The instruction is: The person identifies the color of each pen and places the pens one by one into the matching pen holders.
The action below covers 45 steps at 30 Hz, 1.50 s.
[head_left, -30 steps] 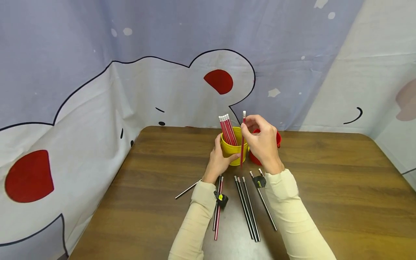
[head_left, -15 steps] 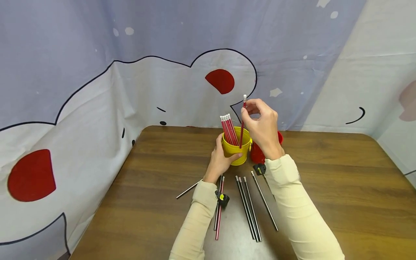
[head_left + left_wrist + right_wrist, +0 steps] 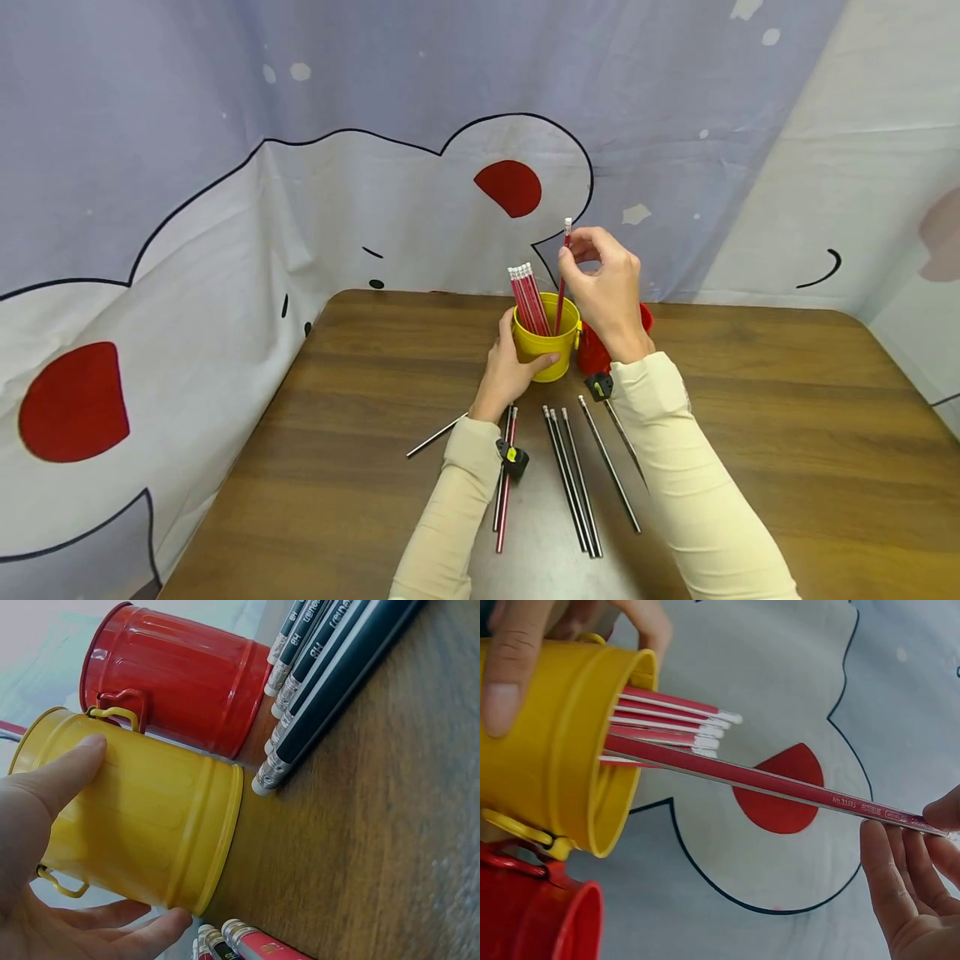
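The left hand is holding the yellow bucket from its left and near sides; this grip is spanning wide, thumb lying along the near wall and fingers reaching round the left side. The yellow bucket is standing upright toward the far edge of the worktop. The right hand is hovering above and to the right of the bucket, its narrow grip pinching the red pencil just below the white eraser. That red pencil is pointing down, its top leaning slightly right, and its lower end is sitting inside the bucket's mouth, to the right of a bunch of red pencils. The bunch is leaning left, white erasers showing above the rim.

A red bucket is standing just beside the yellow one on the right, the right hand partly hiding it; whether the two are touching, I cannot tell. Nearer, three black pencils are lying between the forearms, erasers facing the far side. A single black pencil is lying to their right. To their left, a loose red pencil is lying alongside a dark pencil. On the far side, a printed cloth is hanging.
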Tool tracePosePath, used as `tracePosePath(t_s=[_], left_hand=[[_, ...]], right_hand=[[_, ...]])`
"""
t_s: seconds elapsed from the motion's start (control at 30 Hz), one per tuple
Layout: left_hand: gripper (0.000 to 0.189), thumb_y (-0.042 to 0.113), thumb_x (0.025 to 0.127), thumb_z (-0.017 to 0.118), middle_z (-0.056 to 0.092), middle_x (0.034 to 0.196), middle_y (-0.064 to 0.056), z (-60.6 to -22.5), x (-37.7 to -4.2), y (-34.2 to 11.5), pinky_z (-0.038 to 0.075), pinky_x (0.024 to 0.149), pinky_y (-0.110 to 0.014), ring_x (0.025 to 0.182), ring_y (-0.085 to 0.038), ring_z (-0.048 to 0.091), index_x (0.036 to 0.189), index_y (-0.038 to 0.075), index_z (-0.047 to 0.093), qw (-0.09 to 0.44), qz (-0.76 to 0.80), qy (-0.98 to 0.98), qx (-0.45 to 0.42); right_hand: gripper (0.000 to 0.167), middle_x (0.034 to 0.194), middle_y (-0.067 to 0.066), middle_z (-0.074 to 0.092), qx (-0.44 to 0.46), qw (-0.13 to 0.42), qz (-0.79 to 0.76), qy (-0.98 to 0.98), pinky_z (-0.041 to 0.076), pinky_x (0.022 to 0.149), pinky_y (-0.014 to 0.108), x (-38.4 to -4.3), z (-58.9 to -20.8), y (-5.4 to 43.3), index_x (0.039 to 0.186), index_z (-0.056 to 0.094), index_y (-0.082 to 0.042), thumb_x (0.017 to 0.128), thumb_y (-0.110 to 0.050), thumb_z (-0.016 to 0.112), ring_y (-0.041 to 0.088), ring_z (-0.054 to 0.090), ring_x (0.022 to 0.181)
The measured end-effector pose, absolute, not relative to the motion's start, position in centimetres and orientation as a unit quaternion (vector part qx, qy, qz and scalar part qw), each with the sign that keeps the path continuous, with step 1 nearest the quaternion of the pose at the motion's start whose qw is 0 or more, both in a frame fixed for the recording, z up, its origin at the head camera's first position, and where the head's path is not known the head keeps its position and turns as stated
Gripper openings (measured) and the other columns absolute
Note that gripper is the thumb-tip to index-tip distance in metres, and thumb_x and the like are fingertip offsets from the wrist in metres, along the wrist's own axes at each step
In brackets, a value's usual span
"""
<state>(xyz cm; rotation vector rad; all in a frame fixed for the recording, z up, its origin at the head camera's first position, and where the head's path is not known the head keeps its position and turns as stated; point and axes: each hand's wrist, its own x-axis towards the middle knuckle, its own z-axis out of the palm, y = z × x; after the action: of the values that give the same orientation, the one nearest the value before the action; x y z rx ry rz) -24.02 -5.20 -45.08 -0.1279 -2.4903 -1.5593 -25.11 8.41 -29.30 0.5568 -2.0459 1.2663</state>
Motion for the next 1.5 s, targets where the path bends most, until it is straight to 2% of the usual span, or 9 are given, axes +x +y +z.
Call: tracePosePath(t_s=[0.2, 0.37, 0.57, 0.8, 0.93, 1.23, 1.4, 1.5], left_hand=[[0.092, 0.043, 0.074, 0.072, 0.043, 0.135, 0.001, -45.1, -24.1, -5.2, 0.036, 0.101, -0.040, 0.120, -0.019, 0.046, 0.143, 0.033, 0.012, 0.095, -0.528, -0.843, -0.036], [0.093, 0.044, 0.074, 0.072, 0.043, 0.135, -0.001, -45.0, -24.2, -5.2, 0.037, 0.101, -0.042, 0.119, -0.021, 0.046, 0.144, 0.030, 0.013, 0.102, -0.524, -0.845, -0.040], [0.094, 0.047, 0.073, 0.072, 0.044, 0.135, -0.003, -45.0, -24.1, -5.2, 0.038, 0.099, -0.043, 0.119, -0.022, 0.047, 0.144, 0.029, 0.013, 0.102, -0.515, -0.850, -0.046], [0.094, 0.048, 0.073, 0.071, 0.043, 0.137, -0.003, -45.0, -24.0, -5.2, 0.037, 0.100, -0.042, 0.120, -0.023, 0.047, 0.143, 0.036, 0.009, 0.093, -0.514, -0.852, -0.034], [0.095, 0.049, 0.073, 0.071, 0.042, 0.138, -0.004, -44.9, -24.0, -5.2, 0.037, 0.099, -0.042, 0.120, -0.024, 0.046, 0.143, 0.036, 0.009, 0.093, -0.514, -0.852, -0.033], [0.095, 0.050, 0.072, 0.071, 0.043, 0.136, -0.004, -44.9, -24.1, -5.2, 0.038, 0.099, -0.042, 0.119, -0.023, 0.047, 0.144, 0.030, 0.011, 0.095, -0.506, -0.857, -0.035], [0.096, 0.050, 0.073, 0.071, 0.043, 0.136, -0.006, -44.9, -24.1, -5.3, 0.038, 0.099, -0.042, 0.119, -0.025, 0.047, 0.144, 0.031, 0.010, 0.096, -0.503, -0.858, -0.038], [0.096, 0.051, 0.073, 0.070, 0.043, 0.136, -0.008, -44.9, -24.0, -5.3, 0.038, 0.099, -0.043, 0.119, -0.025, 0.047, 0.144, 0.033, 0.009, 0.096, -0.500, -0.860, -0.039]], right_hand=[[0.015, 0.079, 0.005, 0.064, 0.218, 0.317, 0.483, -0.786, 0.047, 0.059, 0.012, -25.1, -30.4, 8.1, 0.093, 0.063, -0.002, 0.084, -0.014, 0.062, 0.014, 0.061, 0.071], [0.015, 0.080, 0.005, 0.065, 0.222, 0.301, 0.480, -0.793, 0.051, 0.061, 0.018, -25.0, -31.7, 8.0, 0.094, 0.063, -0.003, 0.085, -0.015, 0.061, 0.014, 0.061, 0.072], [0.015, 0.080, 0.005, 0.065, 0.215, 0.285, 0.476, -0.804, 0.051, 0.061, 0.020, -25.0, -33.4, 8.3, 0.094, 0.064, -0.003, 0.084, -0.014, 0.062, 0.014, 0.062, 0.071], [0.013, 0.081, 0.007, 0.065, 0.212, 0.263, 0.477, -0.811, 0.048, 0.061, 0.032, -24.7, -35.4, 8.7, 0.093, 0.064, -0.003, 0.084, -0.012, 0.063, 0.018, 0.061, 0.071], [0.012, 0.082, 0.009, 0.065, 0.218, 0.245, 0.487, -0.810, 0.050, 0.066, 0.038, -24.6, -36.6, 8.7, 0.092, 0.063, -0.002, 0.083, -0.009, 0.064, 0.020, 0.061, 0.073], [0.014, 0.085, 0.010, 0.065, 0.224, 0.234, 0.496, -0.806, 0.052, 0.072, 0.037, -24.6, -37.8, 8.6, 0.093, 0.064, 0.001, 0.084, -0.010, 0.065, 0.022, 0.062, 0.077], [0.014, 0.087, 0.010, 0.065, 0.217, 0.227, 0.496, -0.810, 0.054, 0.068, 0.037, -24.3, -38.2, 8.5, 0.094, 0.063, 0.000, 0.084, -0.010, 0.065, 0.022, 0.062, 0.078], [0.014, 0.087, 0.009, 0.066, 0.198, 0.214, 0.515, -0.806, 0.054, 0.065, 0.030, -24.0, -38.7, 8.6, 0.094, 0.064, -0.003, 0.083, -0.012, 0.066, 0.020, 0.062, 0.079]])
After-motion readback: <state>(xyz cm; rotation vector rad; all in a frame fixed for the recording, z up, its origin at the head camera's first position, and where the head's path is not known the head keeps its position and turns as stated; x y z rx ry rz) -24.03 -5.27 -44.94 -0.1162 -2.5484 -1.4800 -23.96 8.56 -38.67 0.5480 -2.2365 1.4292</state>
